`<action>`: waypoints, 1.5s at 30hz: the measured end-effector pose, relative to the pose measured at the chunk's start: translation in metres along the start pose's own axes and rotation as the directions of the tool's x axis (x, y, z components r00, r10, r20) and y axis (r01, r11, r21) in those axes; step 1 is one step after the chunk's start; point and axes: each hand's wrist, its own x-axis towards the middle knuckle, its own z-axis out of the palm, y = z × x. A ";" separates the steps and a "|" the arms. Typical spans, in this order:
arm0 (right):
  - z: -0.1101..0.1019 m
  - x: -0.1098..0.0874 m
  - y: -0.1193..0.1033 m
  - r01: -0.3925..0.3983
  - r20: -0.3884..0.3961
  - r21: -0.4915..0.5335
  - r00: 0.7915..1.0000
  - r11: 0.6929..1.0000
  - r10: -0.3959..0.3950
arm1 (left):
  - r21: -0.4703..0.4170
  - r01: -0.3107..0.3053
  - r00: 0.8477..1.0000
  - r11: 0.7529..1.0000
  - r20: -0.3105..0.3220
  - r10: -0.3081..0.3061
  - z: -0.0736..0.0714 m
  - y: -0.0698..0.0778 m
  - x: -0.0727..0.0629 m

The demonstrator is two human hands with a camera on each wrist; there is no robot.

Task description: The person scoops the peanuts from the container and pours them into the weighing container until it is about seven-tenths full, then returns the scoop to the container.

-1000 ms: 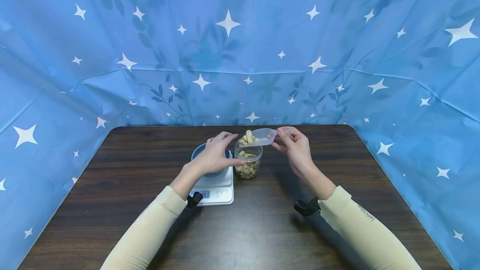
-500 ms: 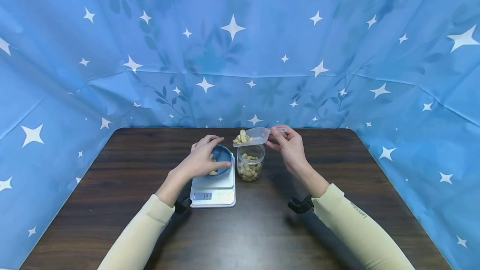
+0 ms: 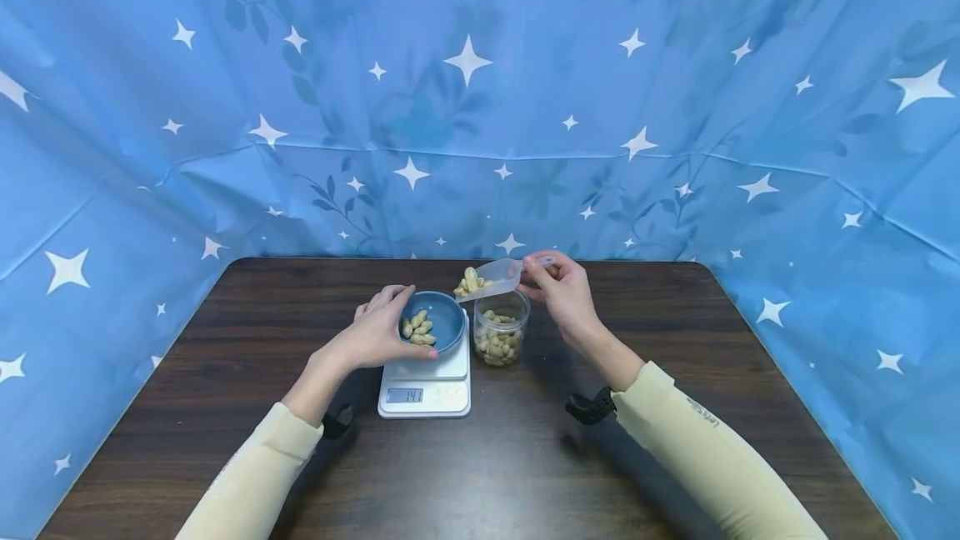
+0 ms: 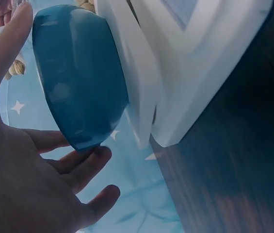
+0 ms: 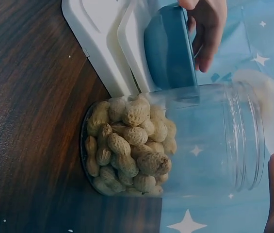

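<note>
My right hand point(image 3: 564, 294) pinches the handle of a clear plastic scoop point(image 3: 501, 275) above the jar's mouth. Several peanuts point(image 3: 471, 282) lie at its front end, near the bowl's right rim. A blue bowl point(image 3: 444, 317), with several peanuts in it, sits on a white kitchen scale point(image 3: 441, 400). My left hand point(image 3: 375, 332) spans the bowl's left side, thumb at the near rim and fingers around the far side. In the left wrist view the bowl point(image 4: 78, 77) hides part of those fingers. The scale's display appears to read 141.
A clear open jar point(image 3: 501, 340), partly filled with peanuts point(image 5: 132, 145), stands just right of the scale. Dark wooden tabletop point(image 3: 510, 473) lies around them. A blue star-patterned cloth point(image 3: 480, 107) hangs behind the table.
My left hand has moved left from between bowl and jar to the bowl's left side, uncovering its peanuts. My right hand has carried the loaded scoop left, toward the bowl.
</note>
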 end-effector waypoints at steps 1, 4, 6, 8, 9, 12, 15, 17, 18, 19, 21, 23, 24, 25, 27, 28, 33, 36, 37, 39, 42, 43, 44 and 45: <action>0.001 0.001 0.000 0.005 0.005 -0.010 1.000 1.000 -0.005 | 0.004 0.007 1.000 1.000 0.011 -0.007 0.000 -0.001 -0.001; 0.005 0.002 0.000 0.021 0.021 -0.035 1.000 0.999 -0.020 | 0.008 0.010 0.999 1.000 0.033 -0.010 0.000 -0.002 -0.002; 0.007 0.003 -0.001 0.035 0.033 -0.044 0.999 0.998 -0.033 | 0.005 0.007 0.999 1.000 0.039 -0.008 0.001 -0.003 -0.002; 0.010 0.003 -0.001 0.046 0.048 -0.059 0.998 0.997 -0.044 | 0.002 0.005 0.999 1.000 0.042 -0.005 0.001 -0.004 -0.002; 0.011 0.003 -0.001 0.051 0.056 -0.066 0.997 0.997 -0.047 | 0.003 0.003 0.999 1.000 0.043 -0.003 0.002 -0.004 -0.001; 0.013 0.003 -0.001 0.075 0.088 -0.103 0.994 0.992 -0.066 | 0.002 0.010 0.999 1.000 0.046 -0.010 0.003 -0.004 -0.001; 0.014 0.003 -0.002 0.102 0.115 -0.132 0.990 0.986 -0.087 | -0.002 0.015 0.999 1.000 0.049 -0.015 0.003 -0.005 -0.001; 0.014 0.003 -0.003 0.120 0.126 -0.145 0.987 0.982 -0.102 | -0.004 0.017 0.999 1.000 0.050 -0.016 0.003 -0.005 -0.002; 0.013 0.003 -0.004 0.128 0.128 -0.150 0.986 0.980 -0.109 | -0.004 0.016 0.999 1.000 0.048 -0.015 0.003 -0.004 -0.002; 0.013 0.003 -0.005 0.133 0.129 -0.152 0.985 0.979 -0.113 | -0.004 0.014 0.999 1.000 0.047 -0.014 0.003 -0.004 -0.002; 0.011 0.004 -0.007 0.141 0.130 -0.157 0.984 0.977 -0.121 | -0.004 0.012 0.999 1.000 0.046 -0.012 0.003 -0.004 -0.002; 0.008 0.003 -0.009 0.146 0.130 -0.154 0.983 0.977 -0.127 | -0.005 0.013 0.999 1.000 0.045 -0.012 0.003 -0.003 -0.002; 0.007 0.003 -0.010 0.149 0.131 -0.154 0.983 0.977 -0.130 | -0.006 0.014 0.999 1.000 0.046 -0.014 0.003 -0.003 -0.003; 0.005 0.003 -0.011 0.150 0.133 -0.154 0.983 0.977 -0.130 | -0.008 0.016 0.999 1.000 0.047 -0.016 0.003 -0.002 -0.003; 0.003 0.003 -0.014 0.156 0.138 -0.167 0.981 0.974 -0.133 | -0.008 0.020 0.999 1.000 0.048 -0.019 0.003 -0.002 -0.003; 0.001 0.003 -0.016 0.157 0.140 -0.175 0.981 0.972 -0.133 | -0.008 0.021 0.999 1.000 0.049 -0.020 0.003 -0.002 -0.003; -0.008 0.002 -0.026 0.149 0.141 -0.207 0.983 0.967 -0.121 | -0.005 0.015 0.999 1.000 0.051 -0.015 0.002 -0.003 -0.004; -0.015 0.001 -0.031 0.145 0.134 -0.213 0.984 0.966 -0.118 | -0.009 0.011 0.998 1.000 0.055 -0.010 0.001 -0.003 -0.003; -0.018 0.000 -0.033 0.144 0.132 -0.219 0.984 0.965 -0.117 | -0.011 0.011 0.998 1.000 0.056 -0.011 0.001 -0.002 -0.003; -0.022 0.001 -0.036 0.141 0.132 -0.230 0.985 0.963 -0.113 | -0.012 0.010 0.999 1.000 0.054 -0.010 0.000 -0.002 -0.003; -0.028 0.002 -0.039 0.132 0.142 -0.265 0.985 0.955 -0.097 | -0.012 0.005 0.999 1.000 0.039 -0.004 -0.001 -0.001 -0.001; -0.029 0.002 -0.040 0.128 0.146 -0.276 0.985 0.952 -0.090 | -0.013 -0.001 1.000 1.000 0.030 0.002 -0.002 0.000 -0.001; -0.030 0.003 -0.041 0.127 0.151 -0.289 0.985 0.949 -0.085 | -0.015 -0.009 1.000 1.000 0.020 0.009 -0.002 0.001 0.000; -0.031 0.003 -0.042 0.124 0.156 -0.301 0.985 0.946 -0.080 | -0.019 -0.016 1.000 1.000 0.012 0.016 -0.003 0.003 0.000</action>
